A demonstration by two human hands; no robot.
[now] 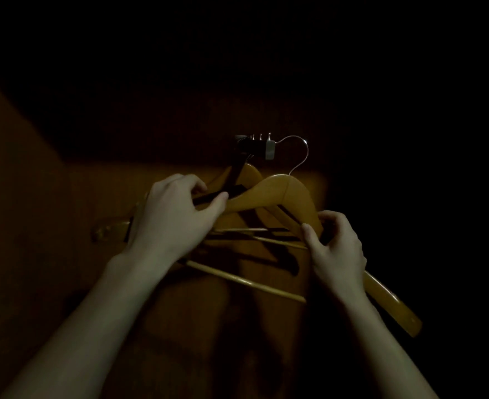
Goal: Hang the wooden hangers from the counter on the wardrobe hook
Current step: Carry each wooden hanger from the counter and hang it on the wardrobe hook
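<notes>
A light wooden hanger (277,194) hangs in front of me, its wire hook (302,152) level with the metal wardrobe hook (262,145). My right hand (336,247) grips its right arm. My left hand (177,214) pinches a dark brown hanger (234,180) that hangs from the wardrobe hook. Behind these hang more light hangers (110,228), their lower bars (246,280) crossing below my hands.
The dark wooden wardrobe panel (99,197) stands behind the hangers, with a side wall (15,168) at the left. Everything above and to the right is too dark to make out.
</notes>
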